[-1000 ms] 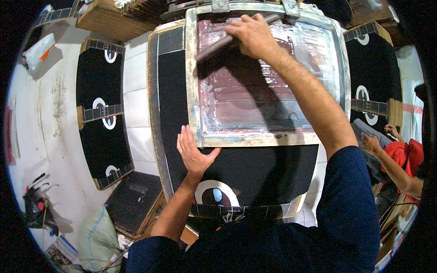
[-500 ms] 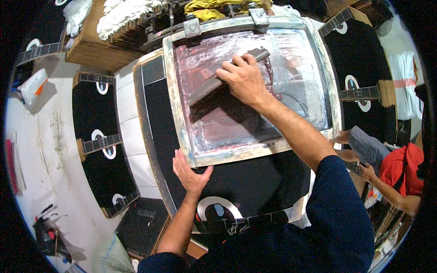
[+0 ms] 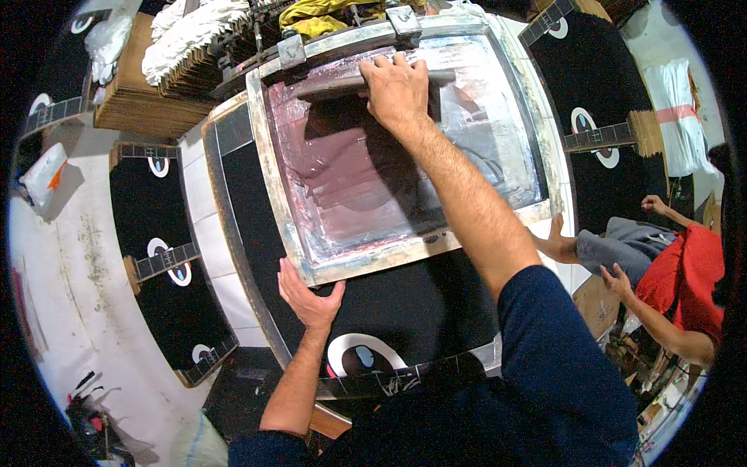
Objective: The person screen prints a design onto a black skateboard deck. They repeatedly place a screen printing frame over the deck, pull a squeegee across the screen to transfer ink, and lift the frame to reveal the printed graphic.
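1. Count with 12 at the far side: you have one frame (image 3: pixel 373 263), one squeegee (image 3: pixel 334 88), two metal clamps (image 3: pixel 292 51) at about half past 10 and at 12, and one big eye print (image 3: pixel 366 356) at 6.
2. Your right grip (image 3: pixel 395 89) is curled over the squeegee and holds it, close to 12. Your left grip (image 3: pixel 311 300) is spread wide, with thumb and fingers on both sides of the frame's corner at 7, touching it.
3. Half a second ago the squeegee lay slanted across the middle, its left end low. Now it is almost level and up near the far rim. Your left grip is at the same corner as before.
4. One co-worker (image 3: pixel 673 268) in red is at 4, and a grey-clothed leg (image 3: pixel 622 249) points toward your frame.
5. The squeegee's left end is near the left rim. More mesh (image 3: pixel 342 194) shows past its right end. A wide stretch of mesh is open down to the near rim, but your right forearm (image 3: pixel 467 202) passes over some of it.
6. Past the near rim, black cloth (image 3: pixel 451 300) lies flat toward you. At 9, the board's edge (image 3: pixel 220 204) sticks out beyond the frame.
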A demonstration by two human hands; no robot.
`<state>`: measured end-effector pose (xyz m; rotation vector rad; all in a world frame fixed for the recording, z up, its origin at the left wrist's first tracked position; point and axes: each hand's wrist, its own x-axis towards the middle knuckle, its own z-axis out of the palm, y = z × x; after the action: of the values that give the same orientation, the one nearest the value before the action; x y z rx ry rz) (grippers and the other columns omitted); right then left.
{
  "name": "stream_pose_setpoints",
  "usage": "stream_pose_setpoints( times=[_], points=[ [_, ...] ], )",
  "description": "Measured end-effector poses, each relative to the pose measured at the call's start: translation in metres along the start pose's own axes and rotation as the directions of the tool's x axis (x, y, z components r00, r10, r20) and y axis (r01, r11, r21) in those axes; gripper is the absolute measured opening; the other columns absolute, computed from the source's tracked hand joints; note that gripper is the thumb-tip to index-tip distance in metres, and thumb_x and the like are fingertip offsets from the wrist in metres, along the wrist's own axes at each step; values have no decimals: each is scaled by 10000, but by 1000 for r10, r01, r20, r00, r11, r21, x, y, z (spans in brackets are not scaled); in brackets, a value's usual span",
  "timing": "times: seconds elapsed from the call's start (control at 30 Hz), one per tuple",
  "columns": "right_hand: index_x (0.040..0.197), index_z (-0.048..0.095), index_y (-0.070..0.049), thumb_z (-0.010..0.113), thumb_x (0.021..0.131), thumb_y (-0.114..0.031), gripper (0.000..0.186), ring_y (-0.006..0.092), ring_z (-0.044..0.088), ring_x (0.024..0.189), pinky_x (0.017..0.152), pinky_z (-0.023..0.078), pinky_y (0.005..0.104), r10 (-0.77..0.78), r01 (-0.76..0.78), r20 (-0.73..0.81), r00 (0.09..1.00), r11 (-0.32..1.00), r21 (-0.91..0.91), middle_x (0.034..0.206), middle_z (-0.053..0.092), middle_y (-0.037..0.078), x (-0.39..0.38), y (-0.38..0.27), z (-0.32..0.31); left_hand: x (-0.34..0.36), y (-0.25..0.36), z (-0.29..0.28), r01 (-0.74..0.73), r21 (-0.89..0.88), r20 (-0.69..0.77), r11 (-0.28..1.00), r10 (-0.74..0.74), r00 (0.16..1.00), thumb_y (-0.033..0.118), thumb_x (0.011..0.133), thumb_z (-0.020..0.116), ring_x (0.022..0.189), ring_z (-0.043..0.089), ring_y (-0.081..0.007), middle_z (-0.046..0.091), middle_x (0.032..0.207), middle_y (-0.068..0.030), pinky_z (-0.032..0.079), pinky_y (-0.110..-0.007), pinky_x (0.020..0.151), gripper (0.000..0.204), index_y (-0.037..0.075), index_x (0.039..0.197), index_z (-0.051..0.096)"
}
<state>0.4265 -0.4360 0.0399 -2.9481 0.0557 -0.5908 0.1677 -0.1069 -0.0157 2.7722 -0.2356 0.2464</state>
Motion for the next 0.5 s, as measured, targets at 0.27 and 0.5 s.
stream_pose_setpoints(
  times=[0.27, 0.5],
  points=[
    [979, 708, -164, 779, 753, -143, 238, 275, 646, 1024, 838, 441, 496, -26, 20, 171, 985, 999, 36, 1020, 709, 45, -63, -51, -44, 4, 3, -8, 3, -46, 26, 999, -2, 1000, 498, 709, 892, 1505, 314, -421, 349, 1591, -273, 239, -605, 1218, 1211, -50, 1577, 249],
    [1156, 681, -173, 812, 822, -300, 381, 270, 643, 1078, 871, 454, 501, -149, 156, 71, 986, 981, -114, 1079, 698, 37, 50, -33, 10, 5, 0, -7, 0, -89, -2, 996, 0, 1000, 491, 702, 889, 1499, 320, -422, 345, 1594, -275, 231, -583, 1230, 1197, -45, 1569, 261]
  ],
)
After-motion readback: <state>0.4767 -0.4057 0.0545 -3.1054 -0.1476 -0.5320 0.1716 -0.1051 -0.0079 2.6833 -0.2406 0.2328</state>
